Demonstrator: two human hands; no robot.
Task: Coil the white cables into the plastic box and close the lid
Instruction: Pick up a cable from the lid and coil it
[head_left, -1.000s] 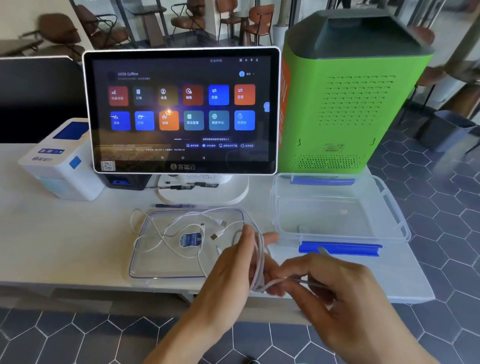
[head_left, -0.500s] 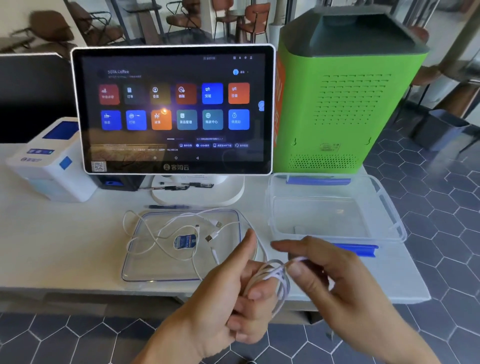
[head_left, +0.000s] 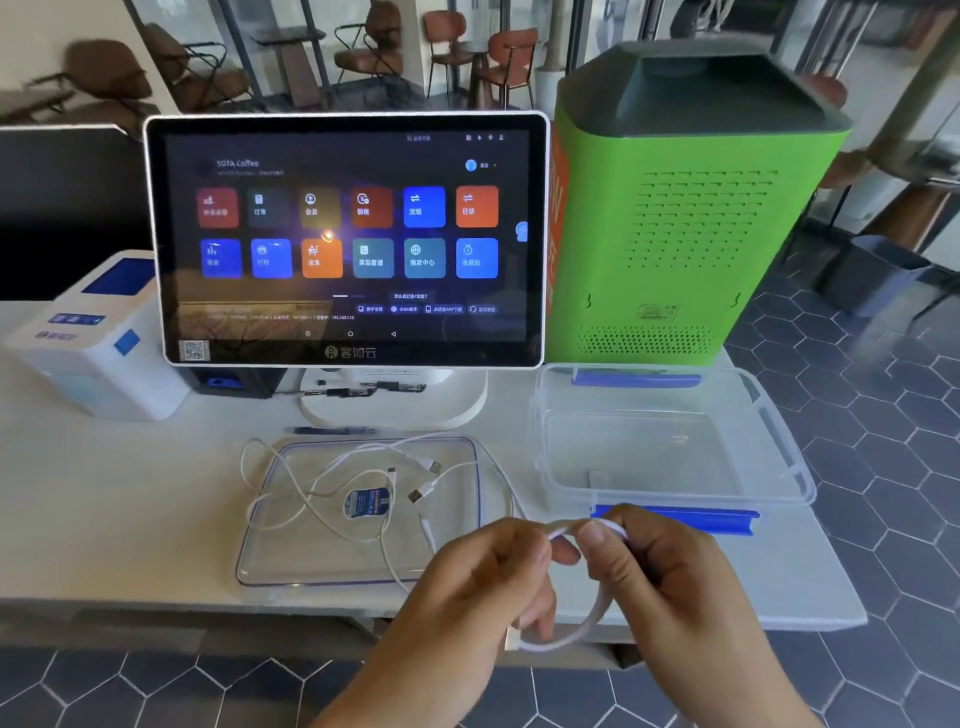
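Since half a second ago both hands have drawn closer together over the near table edge, and the bundle that sat bunched in the left fist now shows as a small open loop strung between the two. Left hand: fingers curled shut on the left side of the coiled cable, thumb and forefinger pinching its top. Right hand: thumb and forefinger clamped on the top of the same loop, other fingers folded under. Loop hangs below the pinch points, clear of the table, just in front of its edge. I cannot tell how many turns it holds; the strands blur together. Loose white cables lie sprawled across the clear lid, which rests flat on the table left of the hands; two plug ends sit near the lid's middle, beside a small blue label. One strand runs from that tangle toward the hands. Plastic box sits open to the right of the lid, nothing visible inside, blue clips on its near and far sides; the near clip is just behind my right knuckles. Behind the lid stands a touchscreen on a white base, a white printer to its left, a green cabinet to its right, directly behind the box.
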